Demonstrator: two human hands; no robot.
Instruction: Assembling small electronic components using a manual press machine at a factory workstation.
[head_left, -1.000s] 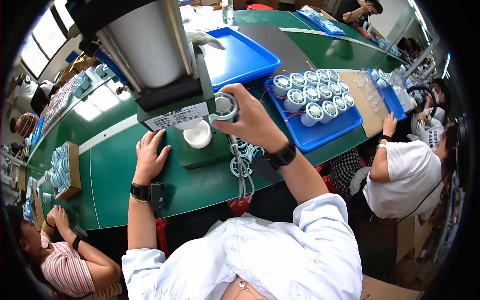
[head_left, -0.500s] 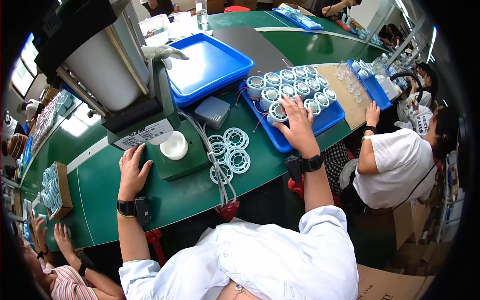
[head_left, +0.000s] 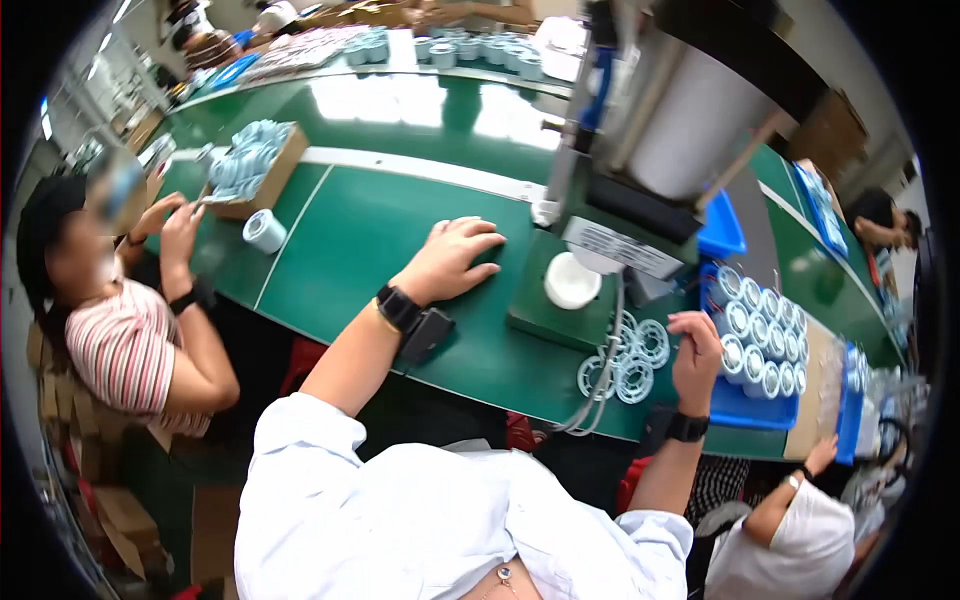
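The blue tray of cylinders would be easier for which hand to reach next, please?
Probably the right hand: it is beside the blue tray, while the left hand lies beyond the machine.

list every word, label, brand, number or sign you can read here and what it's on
White label on the front of the press: rows of dark print, too blurred to read.
Pale blue rings: no readable print.
Pale blue cylinders: no readable print.
Elsewhere: any lettering is too small or blurred to read, so there is nothing to quote.
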